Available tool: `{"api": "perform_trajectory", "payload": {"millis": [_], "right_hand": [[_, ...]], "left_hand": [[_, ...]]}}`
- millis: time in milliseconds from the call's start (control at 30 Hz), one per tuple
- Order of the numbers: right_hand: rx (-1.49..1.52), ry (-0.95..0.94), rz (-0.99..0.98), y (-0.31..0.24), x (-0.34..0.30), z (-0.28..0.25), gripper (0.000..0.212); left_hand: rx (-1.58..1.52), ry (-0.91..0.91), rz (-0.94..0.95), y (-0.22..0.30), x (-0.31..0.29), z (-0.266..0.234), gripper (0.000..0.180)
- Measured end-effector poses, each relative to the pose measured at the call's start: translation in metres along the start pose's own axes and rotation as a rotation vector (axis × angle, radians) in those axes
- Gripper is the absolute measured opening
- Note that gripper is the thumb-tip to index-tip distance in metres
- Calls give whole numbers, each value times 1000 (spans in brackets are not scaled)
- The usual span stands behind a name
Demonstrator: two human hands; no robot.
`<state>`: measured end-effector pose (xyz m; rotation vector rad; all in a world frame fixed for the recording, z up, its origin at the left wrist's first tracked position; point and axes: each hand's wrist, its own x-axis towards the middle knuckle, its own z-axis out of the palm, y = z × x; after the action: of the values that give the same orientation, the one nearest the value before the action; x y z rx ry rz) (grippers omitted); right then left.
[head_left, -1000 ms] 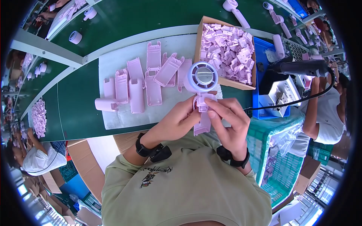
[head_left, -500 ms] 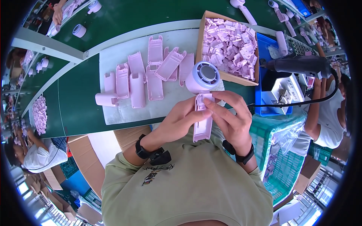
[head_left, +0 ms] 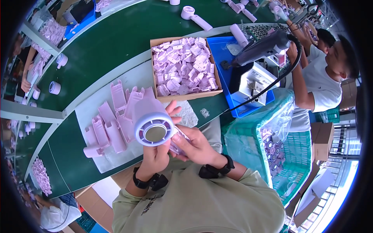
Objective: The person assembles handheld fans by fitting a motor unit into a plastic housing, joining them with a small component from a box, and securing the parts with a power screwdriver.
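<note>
Close in front of my chest I hold a pale pink handheld fan [head_left: 154,134], its round grey-violet head ring tilted toward me. My left hand [head_left: 157,154] is closed round it from below and behind the head, some fingertips showing past its far side. My right hand [head_left: 197,146] grips the handle at the right, thumb pressed on it. Most of the handle is hidden by the head and my fingers. Just beyond my left hand, several pink handle shells [head_left: 113,134] lie in a loose group on a white mat [head_left: 101,167].
An open carton [head_left: 189,95] full of small pink parts stands beyond my hands. Right of it, a blue tray [head_left: 218,50] bears a dark corded power tool [head_left: 261,48]. A green crate [head_left: 293,176] lined with plastic holds fan parts. A co-worker [head_left: 320,77] is at the right.
My view has swung to the right. The fan has tipped so its head faces me, and the open handle interior no longer shows. My right hand has shifted along the handle's side.
</note>
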<state>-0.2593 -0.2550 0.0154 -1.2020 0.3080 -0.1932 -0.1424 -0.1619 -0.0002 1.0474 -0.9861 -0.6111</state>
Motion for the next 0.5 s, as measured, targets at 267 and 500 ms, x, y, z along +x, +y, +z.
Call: {"api": "perform_trajectory", "payload": {"millis": [267,500], "right_hand": [[-85,64,220,-6,12,-7,25],[-1295,389,-610,-8,13,7,41]], "left_hand": [[-554,18,-535,1,13,-9,41],[-593,257,-232,-17,15,-10,27]]}}
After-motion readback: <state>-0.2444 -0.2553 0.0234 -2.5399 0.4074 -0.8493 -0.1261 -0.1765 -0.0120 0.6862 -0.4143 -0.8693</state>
